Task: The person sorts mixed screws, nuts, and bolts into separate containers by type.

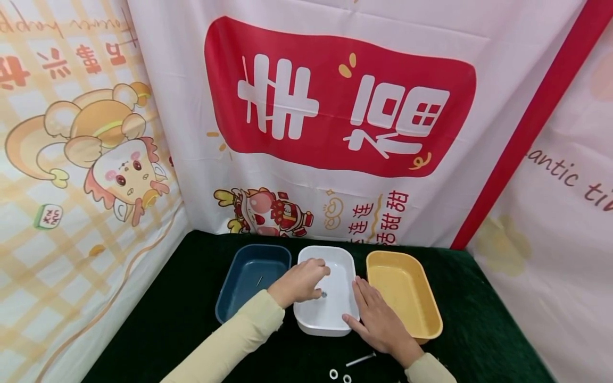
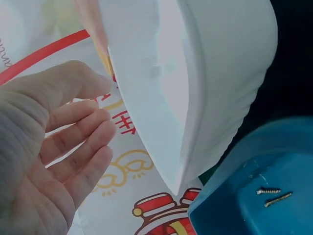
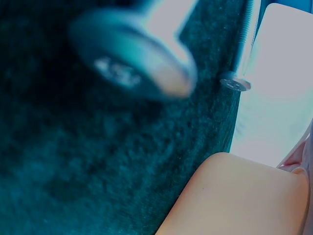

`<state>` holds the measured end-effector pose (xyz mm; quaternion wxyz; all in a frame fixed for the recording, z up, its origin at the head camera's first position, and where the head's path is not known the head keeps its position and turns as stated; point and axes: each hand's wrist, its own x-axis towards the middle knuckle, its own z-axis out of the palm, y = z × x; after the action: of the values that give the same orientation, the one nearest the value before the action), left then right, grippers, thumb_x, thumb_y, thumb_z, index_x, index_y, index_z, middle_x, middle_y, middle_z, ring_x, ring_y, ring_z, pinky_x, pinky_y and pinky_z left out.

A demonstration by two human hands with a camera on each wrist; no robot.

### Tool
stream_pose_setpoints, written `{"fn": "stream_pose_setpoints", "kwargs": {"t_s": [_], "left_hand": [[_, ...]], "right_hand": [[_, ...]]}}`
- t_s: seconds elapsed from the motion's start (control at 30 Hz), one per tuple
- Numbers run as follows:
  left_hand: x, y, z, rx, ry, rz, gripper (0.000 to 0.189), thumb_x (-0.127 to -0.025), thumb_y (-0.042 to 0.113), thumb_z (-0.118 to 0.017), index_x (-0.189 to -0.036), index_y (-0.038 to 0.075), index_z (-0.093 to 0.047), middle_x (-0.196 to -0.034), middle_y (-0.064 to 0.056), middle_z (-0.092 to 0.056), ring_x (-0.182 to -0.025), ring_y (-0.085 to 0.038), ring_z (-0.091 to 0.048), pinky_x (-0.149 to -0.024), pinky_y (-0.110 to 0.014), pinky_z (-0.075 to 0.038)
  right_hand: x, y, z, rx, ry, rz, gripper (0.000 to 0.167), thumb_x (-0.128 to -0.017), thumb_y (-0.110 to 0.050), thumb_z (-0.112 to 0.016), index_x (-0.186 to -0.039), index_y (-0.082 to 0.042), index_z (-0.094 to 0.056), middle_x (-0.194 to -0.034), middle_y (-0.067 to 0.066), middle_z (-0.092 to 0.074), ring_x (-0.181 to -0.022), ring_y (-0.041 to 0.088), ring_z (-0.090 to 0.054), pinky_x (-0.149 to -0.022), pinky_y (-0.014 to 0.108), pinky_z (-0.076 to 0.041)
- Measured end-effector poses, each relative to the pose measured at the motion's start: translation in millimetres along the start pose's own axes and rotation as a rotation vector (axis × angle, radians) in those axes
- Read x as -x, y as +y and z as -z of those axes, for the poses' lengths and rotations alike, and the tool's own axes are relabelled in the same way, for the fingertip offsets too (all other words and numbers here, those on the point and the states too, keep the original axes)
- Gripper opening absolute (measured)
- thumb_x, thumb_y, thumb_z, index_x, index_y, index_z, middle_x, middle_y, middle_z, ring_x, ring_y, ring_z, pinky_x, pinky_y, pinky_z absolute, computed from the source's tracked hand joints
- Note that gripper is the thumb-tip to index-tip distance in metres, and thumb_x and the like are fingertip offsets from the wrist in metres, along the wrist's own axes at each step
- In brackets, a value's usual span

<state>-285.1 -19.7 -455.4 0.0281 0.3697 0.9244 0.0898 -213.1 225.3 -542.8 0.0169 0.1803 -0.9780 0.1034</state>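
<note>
My left hand (image 1: 300,282) hovers over the white tray (image 1: 311,324), thumb and fingers loosely bent and apart. Nothing shows between them in the left wrist view, where the hand (image 2: 73,127) is beside the tilted-looking white tray (image 2: 234,68). A small metal piece (image 1: 324,294) lies on that tray's floor, just by the thumb. My right hand (image 1: 378,319) rests with extended fingers along the white tray's right rim, between it and the yellow tray (image 1: 433,303). Below this hand, a long bolt (image 1: 361,359) lies on the dark green cloth.
Left of the white tray stands a blue tray (image 1: 225,287), holding two screws (image 2: 278,198). Two white washers (image 1: 333,374) lie near the front edge. In the right wrist view, a blurred bolt (image 3: 132,58) looms close. A printed curtain (image 1: 335,175) hangs behind the trays.
</note>
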Motion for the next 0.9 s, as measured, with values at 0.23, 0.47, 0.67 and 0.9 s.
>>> {"fn": "stream_pose_setpoints", "kwargs": {"t_s": [0.23, 0.47, 0.67, 0.9], "left_hand": [[7.7, 1.9, 6.0, 0.034, 0.009, -0.013, 0.048, -0.090, 0.024, -0.085, -0.134, 0.011, -0.071, -0.128, -0.005, -0.072, -0.113, -0.014, -0.070, -0.096, -0.032, -0.062], [26.2, 7.9, 14.6, 0.044, -0.001, -0.039, 0.046, -0.093, 0.023, -0.081, -0.137, 0.014, -0.069, -0.134, -0.003, -0.072, -0.118, -0.014, -0.070, -0.100, -0.034, -0.061], [40.7, 18.1, 19.0, 0.071, -0.008, -0.064, 0.045, -0.093, 0.027, -0.081, -0.136, 0.018, -0.069, -0.132, 0.001, -0.072, -0.113, -0.009, -0.070, -0.096, -0.030, -0.062], [58.5, 28.3, 20.2, 0.086, 0.001, -0.105, 0.043, -0.095, 0.028, -0.080, -0.135, 0.019, -0.070, -0.132, 0.004, -0.072, -0.119, -0.009, -0.068, -0.102, -0.032, -0.060]], "right_hand": [[0.1, 0.4, -0.4, -0.005, -0.006, 0.001, 0.092, -0.104, -0.068, -0.042, -0.169, -0.007, -0.019, -0.179, 0.009, -0.017, -0.165, 0.029, -0.020, -0.132, 0.053, -0.025], [0.6, 0.9, 0.8, -0.007, -0.009, -0.001, 0.093, -0.104, -0.069, -0.041, -0.169, -0.007, -0.019, -0.179, 0.009, -0.017, -0.165, 0.029, -0.019, -0.133, 0.054, -0.024], [1.2, 0.7, 2.3, -0.008, 0.002, 0.003, 0.091, -0.104, -0.068, -0.043, -0.169, -0.006, -0.020, -0.178, 0.010, -0.019, -0.165, 0.030, -0.020, -0.132, 0.054, -0.025], [0.6, 0.0, 2.3, -0.018, -0.003, 0.008, 0.091, -0.105, -0.067, -0.043, -0.169, -0.006, -0.020, -0.178, 0.010, -0.018, -0.165, 0.030, -0.020, -0.132, 0.055, -0.024]]}}
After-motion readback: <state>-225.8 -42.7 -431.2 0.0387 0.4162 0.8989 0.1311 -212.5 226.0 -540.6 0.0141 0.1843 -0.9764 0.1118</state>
